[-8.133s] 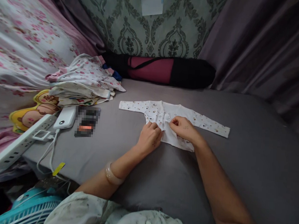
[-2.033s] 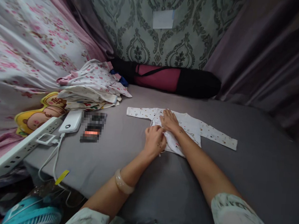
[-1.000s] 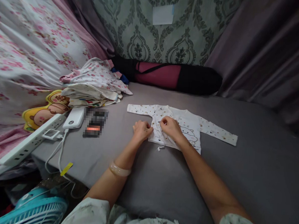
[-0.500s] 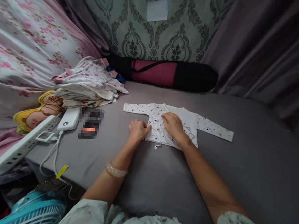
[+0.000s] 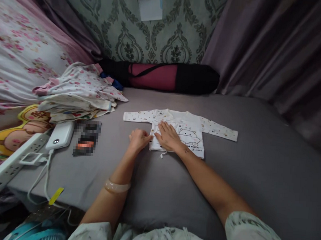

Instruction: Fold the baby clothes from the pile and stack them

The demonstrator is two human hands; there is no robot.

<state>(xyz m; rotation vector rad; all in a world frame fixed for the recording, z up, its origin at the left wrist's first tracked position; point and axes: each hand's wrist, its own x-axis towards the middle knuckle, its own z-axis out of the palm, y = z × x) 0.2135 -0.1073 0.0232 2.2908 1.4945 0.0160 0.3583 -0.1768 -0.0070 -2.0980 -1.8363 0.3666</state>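
A small white baby shirt [image 5: 190, 120] lies spread on the grey sheet, its two long sleeves stretched out to the sides. It has small printed motifs and a cartoon hippo on the front. My right hand [image 5: 168, 136] rests flat on its left front panel, fingers extended. Beside the shirt's left edge is my left hand [image 5: 139, 140], its fingers bent down on the sheet and its thumb held apart, touching the edge. A white tie string [image 5: 163, 155] pokes out below the hem.
Piled baby clothes [image 5: 80, 89] lie at the left, near a white power bank [image 5: 60, 135], a power strip [image 5: 13, 161] and a blurred-out item [image 5: 86, 139]. A long black and pink bag [image 5: 152, 76] lies along the wall. A blue fan [image 5: 39, 232] stands below the bed's edge.
My right hand has slid left across the shirt and flattened, uncovering the hippo print. My left hand stays by the left edge. The whole view has shifted slightly.
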